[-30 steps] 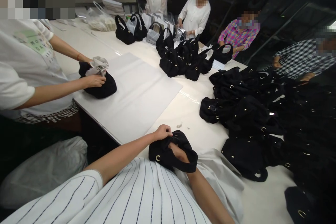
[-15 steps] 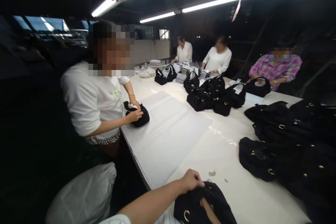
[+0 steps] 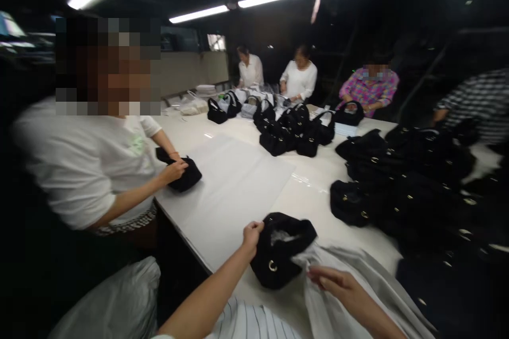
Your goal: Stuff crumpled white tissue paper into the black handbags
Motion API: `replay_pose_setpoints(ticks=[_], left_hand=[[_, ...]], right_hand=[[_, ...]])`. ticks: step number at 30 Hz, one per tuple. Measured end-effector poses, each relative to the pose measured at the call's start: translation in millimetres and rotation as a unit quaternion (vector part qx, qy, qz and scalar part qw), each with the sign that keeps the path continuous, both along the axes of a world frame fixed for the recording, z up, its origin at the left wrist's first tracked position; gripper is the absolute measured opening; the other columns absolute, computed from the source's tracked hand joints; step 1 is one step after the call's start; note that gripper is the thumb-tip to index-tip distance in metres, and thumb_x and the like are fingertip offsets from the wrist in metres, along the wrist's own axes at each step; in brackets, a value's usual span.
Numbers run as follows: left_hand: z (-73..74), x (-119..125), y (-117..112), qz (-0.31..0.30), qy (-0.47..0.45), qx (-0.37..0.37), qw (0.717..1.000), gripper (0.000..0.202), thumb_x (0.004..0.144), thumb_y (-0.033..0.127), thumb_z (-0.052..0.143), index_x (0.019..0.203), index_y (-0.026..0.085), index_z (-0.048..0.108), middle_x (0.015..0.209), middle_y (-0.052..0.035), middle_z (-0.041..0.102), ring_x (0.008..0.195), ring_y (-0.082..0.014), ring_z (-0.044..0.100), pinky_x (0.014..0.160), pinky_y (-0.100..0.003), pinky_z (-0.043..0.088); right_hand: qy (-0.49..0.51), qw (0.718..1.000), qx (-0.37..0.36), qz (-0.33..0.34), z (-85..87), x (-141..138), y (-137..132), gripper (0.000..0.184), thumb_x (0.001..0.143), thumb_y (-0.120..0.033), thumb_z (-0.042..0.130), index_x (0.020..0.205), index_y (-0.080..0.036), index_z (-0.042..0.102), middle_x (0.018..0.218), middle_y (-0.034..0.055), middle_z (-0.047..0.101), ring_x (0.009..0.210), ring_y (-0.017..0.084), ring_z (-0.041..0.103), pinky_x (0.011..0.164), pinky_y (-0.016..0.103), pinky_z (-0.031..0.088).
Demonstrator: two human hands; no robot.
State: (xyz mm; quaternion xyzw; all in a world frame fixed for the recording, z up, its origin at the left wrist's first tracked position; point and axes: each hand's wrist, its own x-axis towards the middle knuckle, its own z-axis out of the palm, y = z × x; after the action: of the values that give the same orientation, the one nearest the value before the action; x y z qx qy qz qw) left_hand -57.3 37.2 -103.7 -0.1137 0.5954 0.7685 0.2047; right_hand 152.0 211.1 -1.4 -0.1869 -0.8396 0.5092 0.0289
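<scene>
My left hand [image 3: 253,237] is closed on the rim of a black handbag [image 3: 274,259] with a gold-coloured ring on its side. The bag's mouth is open towards me, and something pale and crumpled shows inside. To its right, my right hand [image 3: 344,287] has its fingertips together at the gathered edge of a large pale grey cloth [image 3: 369,267]. This cloth touches the bag's right side and spreads over the table beneath my right forearm. Whether it joins the bag's inside cannot be made out.
The white table [image 3: 306,193] carries a pale sheet [image 3: 234,180]. Black bags [image 3: 382,190] are heaped at right, with several upright bags [image 3: 296,127] farther back. A co-worker [image 3: 83,153] at left handles another black bag [image 3: 186,177]; several people work across the table. A whitish sack [image 3: 115,296] stands lower left.
The view has turned right. My left hand has moved up and forward with the bag. My right hand, earlier inside the bag, is now outside it, at the grey cloth, which has come into view.
</scene>
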Motion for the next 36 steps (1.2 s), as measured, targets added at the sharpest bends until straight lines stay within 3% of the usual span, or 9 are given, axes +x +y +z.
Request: replay_pose_setpoints(ticks=[3, 9, 14, 17, 20, 23, 28, 32, 36], left_hand=[[-15.2, 14, -4, 0.028, -0.075, 0.031, 0.996, 0.022, 0.071, 0.026, 0.073, 0.068, 0.016, 0.054, 0.059, 0.0038, 0.058, 0.055, -0.0098, 0.054, 0.059, -0.022, 0.046], [-39.7, 29, -8, 0.019, -0.184, 0.112, 0.976, 0.004, 0.082, 0.010, 0.061, 0.082, 0.013, 0.061, 0.074, -0.0032, 0.068, 0.069, -0.0134, 0.064, 0.068, -0.023, 0.055], [-36.1, 23, -12, 0.029, -0.211, 0.188, 0.959, 0.010, 0.086, 0.008, 0.053, 0.084, 0.011, 0.063, 0.078, -0.0049, 0.069, 0.071, -0.0136, 0.066, 0.070, -0.024, 0.058], [-34.8, 22, -25, 0.017, -0.195, 0.198, 0.960, 0.008, 0.085, 0.009, 0.056, 0.080, 0.012, 0.062, 0.076, -0.0047, 0.069, 0.071, -0.0131, 0.065, 0.071, -0.023, 0.057], [-37.2, 30, -50, -0.019, -0.145, 0.190, 0.971, 0.013, 0.077, 0.015, 0.070, 0.072, 0.014, 0.058, 0.069, -0.0010, 0.066, 0.065, -0.0108, 0.062, 0.066, -0.020, 0.053], [-39.9, 46, -73, -0.137, -0.022, 0.112, 0.984, 0.028, 0.066, 0.029, 0.081, 0.069, 0.015, 0.057, 0.062, 0.0029, 0.059, 0.058, -0.0096, 0.054, 0.057, -0.019, 0.046], [-37.5, 69, -76, -0.250, 0.096, -0.070, 0.961, 0.033, 0.058, 0.034, 0.078, 0.079, 0.014, 0.064, 0.062, 0.0011, 0.061, 0.056, -0.0140, 0.053, 0.054, -0.025, 0.040], [-28.3, 54, -80, -0.344, 0.117, -0.182, 0.914, 0.019, 0.061, 0.032, 0.068, 0.067, 0.016, 0.059, 0.053, 0.0020, 0.055, 0.054, -0.0167, 0.054, 0.056, -0.029, 0.043], [-0.4, 26, -90, -0.243, 0.225, -0.333, 0.883, 0.035, 0.070, 0.029, 0.059, 0.101, 0.015, 0.062, 0.086, -0.0060, 0.065, 0.079, -0.0213, 0.062, 0.074, -0.035, 0.050]], right_hand=[[-0.076, 0.985, -0.157, -0.003, 13.6, 24, 6, 0.044, 0.076, -0.045, 0.059, 0.109, -0.020, 0.072, 0.105, 0.0135, 0.070, 0.096, 0.025, 0.066, 0.087, 0.038, 0.052], [-0.231, 0.970, 0.054, -0.054, 12.6, 40, 13, 0.038, 0.082, -0.036, 0.056, 0.051, -0.014, 0.061, 0.055, 0.0079, 0.064, 0.057, 0.019, 0.062, 0.065, 0.030, 0.052], [-0.276, 0.944, -0.182, -0.010, -10.9, 61, -9, 0.049, 0.077, -0.060, 0.065, 0.072, -0.011, 0.068, 0.079, 0.0155, 0.071, 0.067, 0.025, 0.068, 0.063, 0.035, 0.056], [-0.163, 0.928, -0.316, -0.116, -53.1, 60, -24, 0.062, 0.069, -0.060, 0.075, 0.109, -0.014, 0.065, 0.121, 0.0179, 0.062, 0.102, 0.029, 0.065, 0.081, 0.038, 0.056], [-0.018, 0.840, -0.473, -0.266, -86.2, 40, -23, 0.079, 0.073, -0.068, 0.068, 0.133, -0.020, 0.049, 0.137, 0.0159, 0.051, 0.124, 0.026, 0.053, 0.097, 0.038, 0.050], [0.028, 0.773, -0.547, -0.319, -87.8, -3, -3, 0.072, 0.082, -0.075, 0.048, 0.127, -0.019, 0.052, 0.131, 0.0163, 0.056, 0.124, 0.027, 0.052, 0.093, 0.040, 0.052], [0.064, 0.812, -0.467, -0.344, -56.5, -108, 21, 0.038, 0.079, -0.046, 0.071, 0.101, -0.016, 0.061, 0.099, 0.0102, 0.070, 0.093, 0.023, 0.067, 0.072, 0.032, 0.058], [0.022, 0.860, -0.375, -0.344, -44.1, -165, 14, 0.028, 0.061, -0.015, 0.075, 0.083, -0.016, 0.058, 0.066, 0.0025, 0.066, 0.065, 0.021, 0.064, 0.056, 0.029, 0.054], [0.035, 0.903, -0.321, -0.283, -34.1, -170, 8, 0.035, 0.050, -0.005, 0.064, 0.083, -0.015, 0.058, 0.069, -0.0011, 0.065, 0.067, 0.019, 0.062, 0.059, 0.027, 0.052]])
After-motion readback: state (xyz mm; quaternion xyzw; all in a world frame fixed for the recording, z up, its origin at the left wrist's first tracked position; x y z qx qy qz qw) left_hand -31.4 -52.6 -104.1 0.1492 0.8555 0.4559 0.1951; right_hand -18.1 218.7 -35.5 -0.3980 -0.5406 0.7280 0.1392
